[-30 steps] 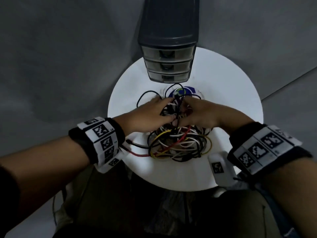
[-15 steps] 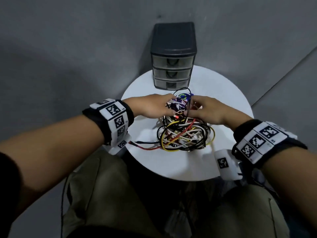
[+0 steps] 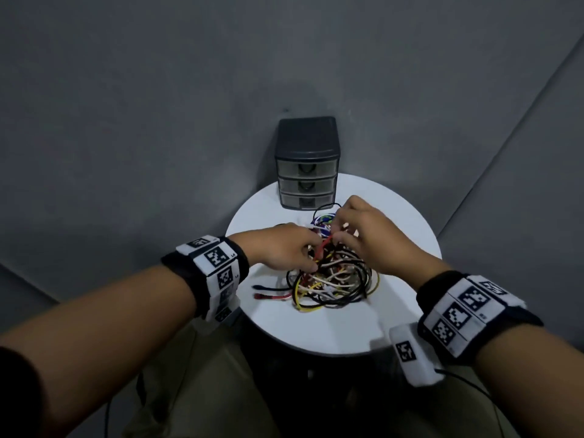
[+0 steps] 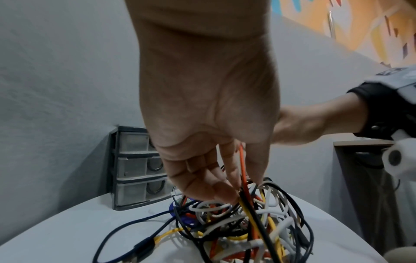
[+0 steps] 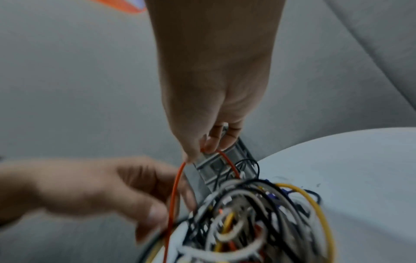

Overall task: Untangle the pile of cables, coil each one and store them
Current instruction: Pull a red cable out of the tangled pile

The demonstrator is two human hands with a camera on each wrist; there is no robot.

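Note:
A tangled pile of cables (image 3: 331,279), black, white, yellow and red, lies in the middle of a round white table (image 3: 395,248). My right hand (image 3: 335,232) is above the pile's far side and pinches a loop of an orange cable (image 3: 322,248), lifted clear of the tangle. The pinch shows in the right wrist view at my right hand (image 5: 200,151), the orange cable (image 5: 174,192) hanging from it. My left hand (image 3: 311,257) reaches into the pile's left side. In the left wrist view the orange cable (image 4: 242,163) runs between its thumb and forefinger (image 4: 229,169).
A dark three-drawer unit (image 3: 306,165) stands at the table's far edge against the grey wall, all drawers closed. Two loose plug ends, one red (image 3: 260,296), stick out left of the pile. A blue object (image 3: 322,219) lies under the far side. My lap is below the near edge.
The head view has pulled back from the table. My right hand has risen and drawn the orange cable up out of the pile; my left hand stays low in the tangle.

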